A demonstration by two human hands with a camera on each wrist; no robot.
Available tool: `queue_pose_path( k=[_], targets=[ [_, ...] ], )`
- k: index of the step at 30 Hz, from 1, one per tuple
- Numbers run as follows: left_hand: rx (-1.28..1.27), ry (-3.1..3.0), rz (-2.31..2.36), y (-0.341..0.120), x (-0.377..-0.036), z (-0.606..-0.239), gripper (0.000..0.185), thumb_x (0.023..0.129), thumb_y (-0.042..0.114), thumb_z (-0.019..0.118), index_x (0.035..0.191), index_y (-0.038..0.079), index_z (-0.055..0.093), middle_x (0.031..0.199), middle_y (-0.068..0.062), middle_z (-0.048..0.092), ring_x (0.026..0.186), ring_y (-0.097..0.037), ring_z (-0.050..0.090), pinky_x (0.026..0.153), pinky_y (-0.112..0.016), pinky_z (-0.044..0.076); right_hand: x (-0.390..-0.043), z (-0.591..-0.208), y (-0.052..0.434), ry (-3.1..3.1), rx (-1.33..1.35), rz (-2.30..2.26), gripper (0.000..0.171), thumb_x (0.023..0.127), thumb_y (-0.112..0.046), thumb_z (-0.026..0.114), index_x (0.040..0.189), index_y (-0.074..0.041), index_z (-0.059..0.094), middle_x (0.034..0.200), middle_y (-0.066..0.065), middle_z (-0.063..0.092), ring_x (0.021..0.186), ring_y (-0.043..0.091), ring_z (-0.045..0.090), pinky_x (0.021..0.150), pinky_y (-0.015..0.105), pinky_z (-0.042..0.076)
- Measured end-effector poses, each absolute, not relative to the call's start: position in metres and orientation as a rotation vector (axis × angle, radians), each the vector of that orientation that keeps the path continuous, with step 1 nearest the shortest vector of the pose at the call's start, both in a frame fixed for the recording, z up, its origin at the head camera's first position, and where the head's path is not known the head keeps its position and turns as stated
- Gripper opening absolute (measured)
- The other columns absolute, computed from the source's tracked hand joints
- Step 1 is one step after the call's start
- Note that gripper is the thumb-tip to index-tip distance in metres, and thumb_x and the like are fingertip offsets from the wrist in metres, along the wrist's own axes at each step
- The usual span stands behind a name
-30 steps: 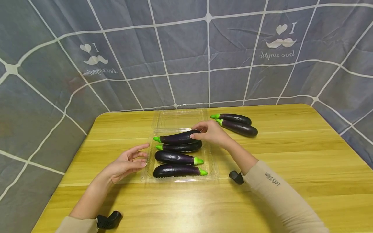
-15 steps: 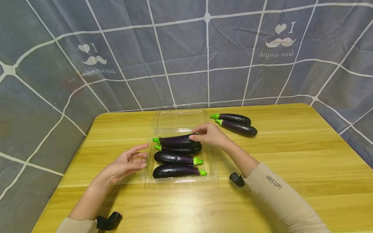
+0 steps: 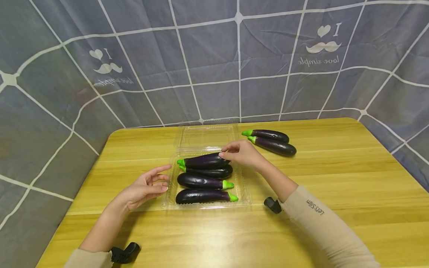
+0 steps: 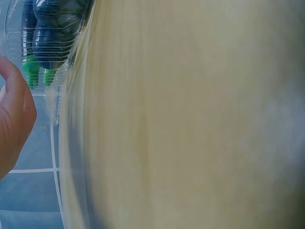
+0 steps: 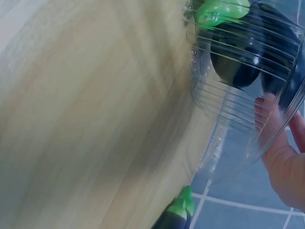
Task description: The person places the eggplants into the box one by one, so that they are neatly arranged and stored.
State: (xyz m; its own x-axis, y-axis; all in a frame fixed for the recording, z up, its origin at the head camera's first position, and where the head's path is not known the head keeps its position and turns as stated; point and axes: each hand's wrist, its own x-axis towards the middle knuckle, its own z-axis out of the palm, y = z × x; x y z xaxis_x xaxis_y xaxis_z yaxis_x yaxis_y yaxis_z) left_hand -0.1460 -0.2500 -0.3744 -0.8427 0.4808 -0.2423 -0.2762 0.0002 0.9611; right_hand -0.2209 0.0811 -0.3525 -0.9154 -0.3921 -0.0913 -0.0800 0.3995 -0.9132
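My right hand (image 3: 244,153) pinches the top eggplant (image 3: 204,160) mid-frame, my left hand (image 3: 145,189) relaxed wide; stacked crooked, it could roll off.

Bare wooden tabletop (image 3: 335,175) to the right and front; blocked at centre by clear plastic clamshell tray (image 3: 246,197), at rear by two loose purple eggplants (image 3: 273,142).

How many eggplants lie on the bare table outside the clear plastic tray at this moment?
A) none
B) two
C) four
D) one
B: two eggplants lie side by side on the wooden table, to the right of and behind the clear tray, which itself holds four; the right hand holds the rearmost eggplant in the tray.
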Motion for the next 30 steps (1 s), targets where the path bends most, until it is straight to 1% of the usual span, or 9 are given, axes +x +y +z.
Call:
queue_pose_path(
  k=[2,7,9,16,24,30],
  targets=[
    [0.21,1.761,1.894,-0.25,-0.146,-0.374,0.069,0.086,-0.004,0.06,0.146,0.007,0.027,0.113,-0.007,0.047,0.089,-0.01,0.056,0.08,-0.024,0.051,-0.221,-0.352,0.082,2.384,-0.412,-1.514,0.028,0.085,-0.019,0.069,0.106,0.0,0.067,0.093,0.011,0.067,0.078,0.02,0.064,0.072,0.037,0.055],
    [0.205,1.761,1.897,-0.251,-0.148,-0.375,0.068,0.086,-0.005,0.059,0.145,0.008,0.029,0.112,-0.007,0.046,0.09,-0.01,0.055,0.08,-0.024,0.051,-0.221,-0.35,0.085,2.386,-0.406,-1.514,0.029,0.085,-0.018,0.069,0.107,0.001,0.067,0.092,0.012,0.066,0.08,0.03,0.065,0.074,0.039,0.055],
    [0.203,1.766,1.895,-0.252,-0.148,-0.375,0.068,0.086,-0.005,0.059,0.146,0.009,0.028,0.113,-0.007,0.046,0.09,-0.01,0.055,0.08,-0.024,0.051,-0.221,-0.349,0.086,2.386,-0.409,-1.515,0.029,0.085,-0.017,0.069,0.108,0.001,0.066,0.093,0.012,0.066,0.083,0.032,0.065,0.075,0.04,0.054],
    [0.194,1.777,1.891,-0.252,-0.148,-0.375,0.069,0.086,-0.005,0.06,0.145,0.009,0.029,0.113,-0.008,0.046,0.09,-0.011,0.056,0.08,-0.025,0.051,-0.221,-0.346,0.091,2.423,-0.427,-1.51,0.031,0.085,-0.018,0.069,0.108,0.001,0.067,0.097,0.012,0.067,0.089,0.034,0.061,0.077,0.042,0.053],
    [0.21,1.765,1.896,-0.252,-0.146,-0.375,0.068,0.086,-0.005,0.06,0.145,0.008,0.029,0.113,-0.007,0.046,0.09,-0.01,0.056,0.08,-0.025,0.051,-0.219,-0.344,0.098,2.385,-0.377,-1.536,0.034,0.085,-0.018,0.069,0.112,0.001,0.064,0.102,0.013,0.064,0.095,0.035,0.06,0.082,0.044,0.052],
    [0.214,1.755,1.898,-0.252,-0.146,-0.375,0.068,0.086,-0.005,0.06,0.145,0.009,0.03,0.111,-0.006,0.047,0.089,-0.01,0.057,0.079,-0.024,0.052,-0.219,-0.343,0.107,2.368,-0.423,-1.554,0.038,0.086,-0.019,0.068,0.115,0.004,0.061,0.104,0.014,0.062,0.094,0.03,0.059,0.082,0.044,0.052]
  ],
)
